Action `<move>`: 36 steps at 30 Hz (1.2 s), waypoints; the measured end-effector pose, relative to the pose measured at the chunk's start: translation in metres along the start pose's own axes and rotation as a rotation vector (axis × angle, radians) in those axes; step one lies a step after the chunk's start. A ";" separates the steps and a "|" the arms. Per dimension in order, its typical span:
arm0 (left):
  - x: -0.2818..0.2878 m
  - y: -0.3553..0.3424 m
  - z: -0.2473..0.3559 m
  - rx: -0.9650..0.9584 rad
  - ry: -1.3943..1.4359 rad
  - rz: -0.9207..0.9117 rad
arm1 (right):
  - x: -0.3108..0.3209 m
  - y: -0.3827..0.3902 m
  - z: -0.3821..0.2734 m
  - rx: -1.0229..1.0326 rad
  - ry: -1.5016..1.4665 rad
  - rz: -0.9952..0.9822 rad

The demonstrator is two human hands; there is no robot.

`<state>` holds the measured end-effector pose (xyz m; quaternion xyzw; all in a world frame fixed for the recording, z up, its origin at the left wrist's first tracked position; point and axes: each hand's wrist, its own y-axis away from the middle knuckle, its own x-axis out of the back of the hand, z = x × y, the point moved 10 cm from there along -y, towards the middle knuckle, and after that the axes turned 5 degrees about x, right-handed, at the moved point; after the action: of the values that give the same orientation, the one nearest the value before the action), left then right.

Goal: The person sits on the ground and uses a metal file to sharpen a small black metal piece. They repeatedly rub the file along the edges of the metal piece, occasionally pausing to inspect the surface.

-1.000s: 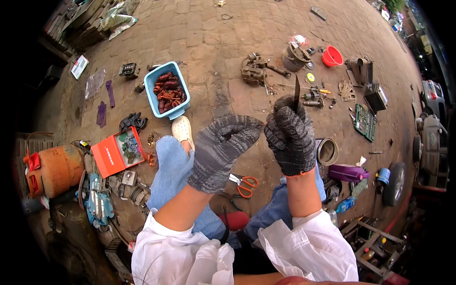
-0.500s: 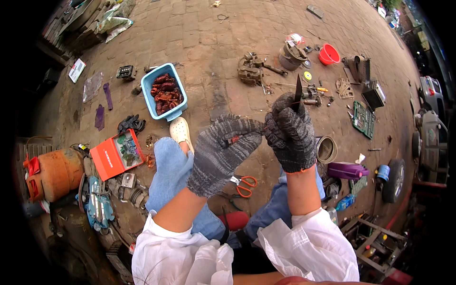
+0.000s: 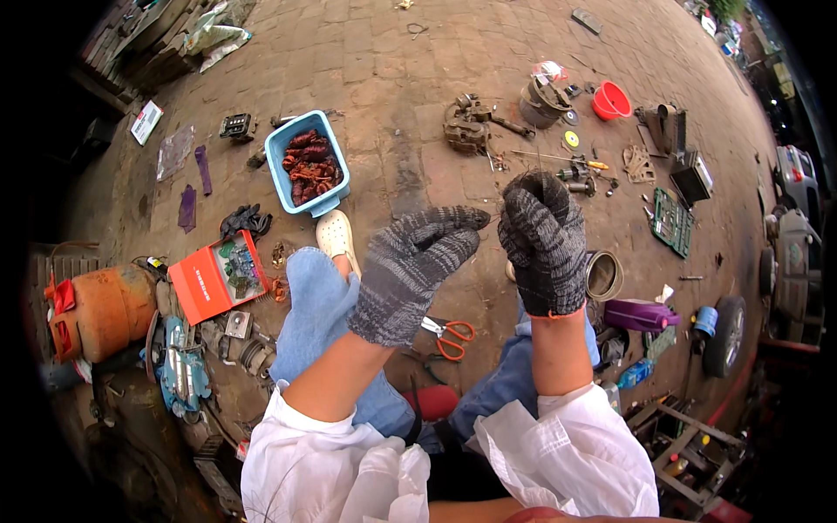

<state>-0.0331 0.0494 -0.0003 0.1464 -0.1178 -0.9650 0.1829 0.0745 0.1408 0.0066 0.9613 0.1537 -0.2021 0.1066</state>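
Note:
Grey-and-black knitted gloves cover both of my hands, which are raised in front of me above my knees. My left hand [image 3: 410, 270] is closed in a pinch, thumb against forefinger, pointing toward the other hand; whatever it holds is too small or hidden to name. A short gap separates it from my right hand [image 3: 545, 244], whose fingers are curled round a knife [image 3: 539, 155]. The blade stands up from that fist and shows edge-on as a thin line; its handle is hidden. Below the hands, orange-handled scissors [image 3: 453, 338] lie on the ground.
Ahead left, a blue basin [image 3: 344, 179] holds reddish-brown copper wire coils [image 3: 309, 166]. An open red box [image 3: 196, 288] and an orange gas cylinder [image 3: 109, 318] are at left. Right are a red bowl [image 3: 611, 101], a green socket set [image 3: 671, 222], a purple container [image 3: 639, 315] and a tire [image 3: 724, 336].
My hands have drawn apart from nearly touching. The right fist has turned, so the broad dark blade now shows edge-on. The reddish bit in the left hand is no longer visible.

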 end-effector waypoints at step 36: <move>0.027 -0.008 -0.019 -0.238 -0.036 0.067 | -0.037 0.008 0.014 -0.020 0.578 -0.490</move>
<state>-0.0532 0.0431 -0.0269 0.1021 -0.0105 -0.9680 0.2290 0.0401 0.1205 0.0106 0.9123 0.4048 0.0596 0.0166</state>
